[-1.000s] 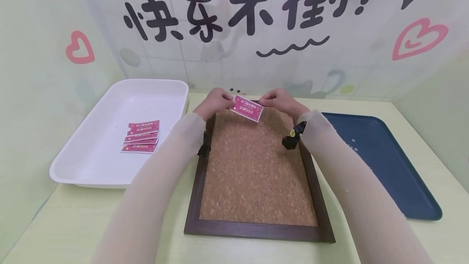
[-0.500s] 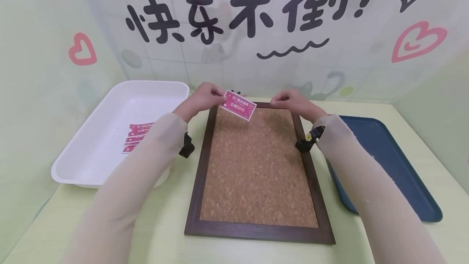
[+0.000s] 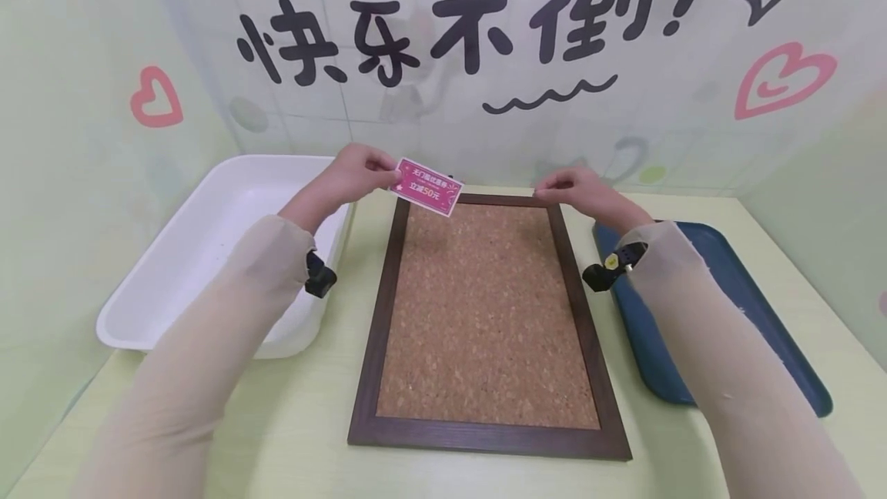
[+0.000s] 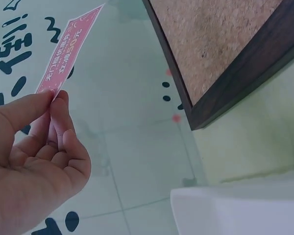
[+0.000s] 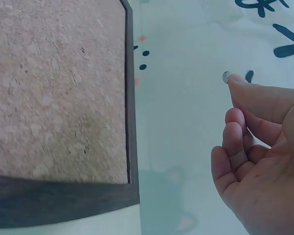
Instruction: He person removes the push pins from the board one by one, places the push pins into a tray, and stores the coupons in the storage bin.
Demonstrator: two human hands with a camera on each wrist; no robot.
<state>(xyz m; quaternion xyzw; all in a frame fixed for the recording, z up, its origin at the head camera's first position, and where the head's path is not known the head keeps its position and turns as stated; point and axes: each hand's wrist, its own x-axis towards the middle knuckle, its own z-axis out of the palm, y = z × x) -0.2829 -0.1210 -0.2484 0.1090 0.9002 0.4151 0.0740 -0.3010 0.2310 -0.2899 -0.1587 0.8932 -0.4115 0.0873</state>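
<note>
Thumb and fingertips of my left hand (image 3: 349,175) pinch a pink paper coupon (image 3: 427,188) by its left end. It hangs tilted above the back left corner of the cork board (image 3: 485,314). In the left wrist view, the coupon (image 4: 71,46) stands out from the fingertips. My right hand (image 3: 585,192) is over the board's back right corner. The right wrist view shows it pinching a tiny round silvery thumbtack (image 5: 226,77); only the head is visible. The dark wooden frame (image 3: 485,437) around the cork lies flat on the table.
A white basin (image 3: 187,252) stands at the left, partly behind the left sleeve. On the right lies a dark blue tray (image 3: 714,241), partly covered by the right forearm. A printed wall (image 3: 443,129) rises right behind the board.
My hands have drawn apart. The left carries the coupon leftwards and slightly up; the right has let go of it and moved right. The left arm now hides the coupons in the basin.
</note>
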